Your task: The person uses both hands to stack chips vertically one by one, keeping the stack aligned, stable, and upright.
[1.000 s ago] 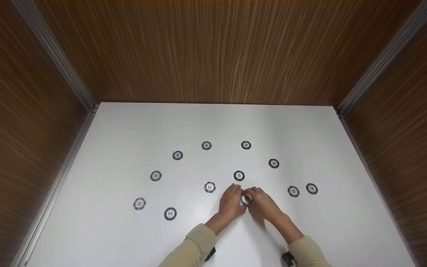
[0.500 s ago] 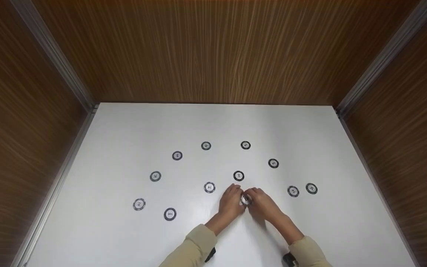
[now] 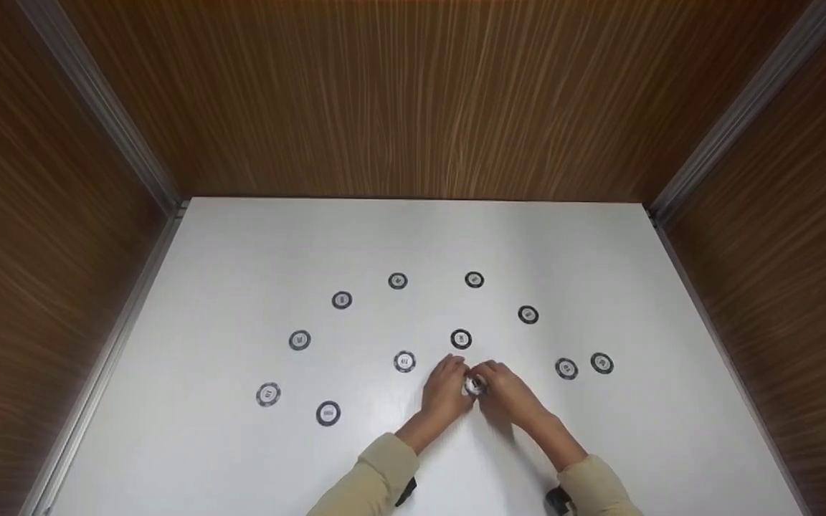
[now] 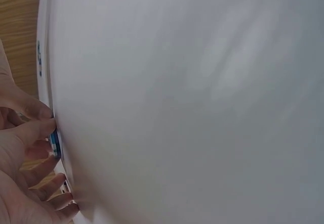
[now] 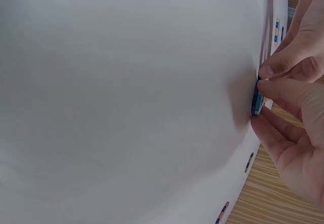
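Note:
My left hand [image 3: 446, 390] and right hand [image 3: 510, 394] meet near the middle of the white table. Between them are poker chips [image 3: 475, 385], seemingly a small stack, partly covered by the fingers. In the left wrist view, a blue-edged side of the chips [image 4: 55, 144] shows below the thumb of my left hand [image 4: 23, 178]. From the right wrist, a dark and a teal edge of the chips [image 5: 257, 103] appear between thumb and fingers of my right hand [image 5: 293, 128]. Both hands pinch the chips low at the table surface. A single poker chip [image 3: 461, 339] lies flat just beyond the fingertips.
Several round chips lie spread in an arc, among them a chip [image 3: 405, 361] left of the hands, one at front left [image 3: 328, 413] and a pair at right [image 3: 566, 368]. Wood-grain panels [image 3: 413, 100] enclose the white table [image 3: 226, 244] at back and sides.
Both hands stay in place around the chips, with almost no motion. The whole head view shifts very slightly; the loose chips keep their places.

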A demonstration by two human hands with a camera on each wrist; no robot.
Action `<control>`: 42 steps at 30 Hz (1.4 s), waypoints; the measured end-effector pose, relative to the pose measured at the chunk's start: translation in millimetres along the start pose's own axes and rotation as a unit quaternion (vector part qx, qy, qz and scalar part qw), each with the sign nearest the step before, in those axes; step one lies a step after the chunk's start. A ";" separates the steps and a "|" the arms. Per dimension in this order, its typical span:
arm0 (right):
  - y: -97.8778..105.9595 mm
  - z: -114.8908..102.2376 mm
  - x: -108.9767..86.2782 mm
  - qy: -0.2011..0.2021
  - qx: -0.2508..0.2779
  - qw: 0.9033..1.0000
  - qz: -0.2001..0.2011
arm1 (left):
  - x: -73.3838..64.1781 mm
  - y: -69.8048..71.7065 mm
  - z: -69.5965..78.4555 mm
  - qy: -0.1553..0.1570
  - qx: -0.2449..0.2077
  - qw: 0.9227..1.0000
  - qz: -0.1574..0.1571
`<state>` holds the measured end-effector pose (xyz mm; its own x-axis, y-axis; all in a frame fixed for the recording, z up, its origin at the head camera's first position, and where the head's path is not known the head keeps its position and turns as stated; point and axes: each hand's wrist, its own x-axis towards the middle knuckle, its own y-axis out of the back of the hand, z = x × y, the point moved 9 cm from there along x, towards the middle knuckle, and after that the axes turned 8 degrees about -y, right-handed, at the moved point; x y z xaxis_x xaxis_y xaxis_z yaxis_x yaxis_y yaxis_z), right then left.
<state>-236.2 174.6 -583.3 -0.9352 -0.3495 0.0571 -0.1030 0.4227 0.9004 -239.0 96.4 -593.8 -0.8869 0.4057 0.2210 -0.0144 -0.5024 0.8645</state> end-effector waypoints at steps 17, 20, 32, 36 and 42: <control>56.9 70.2 -11.4 -0.088 -0.009 0.989 0.121 | -2.4 -1.8 -1.7 0.006 -0.034 0.999 0.001; 65.4 85.8 -14.5 -0.109 -0.006 0.986 0.125 | -2.1 -0.9 -2.5 0.009 -0.034 0.999 0.001; 68.9 123.2 -24.3 -0.201 -0.012 0.977 0.073 | -1.4 0.3 -2.7 0.001 -0.032 0.999 0.015; 65.1 126.3 -25.6 -0.201 -0.009 0.978 0.053 | 0.0 -1.3 -4.3 0.008 -0.033 0.999 0.004; 57.9 130.7 -28.3 -0.216 -0.003 0.976 0.028 | 0.2 -4.3 -5.9 0.023 -0.041 0.999 -0.017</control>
<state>-260.0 318.3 -589.1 -0.9951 0.0589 -0.0800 -0.0474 0.4263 0.9034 -241.8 94.1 -600.1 -0.9054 0.3890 0.1702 -0.0801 -0.5502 0.8311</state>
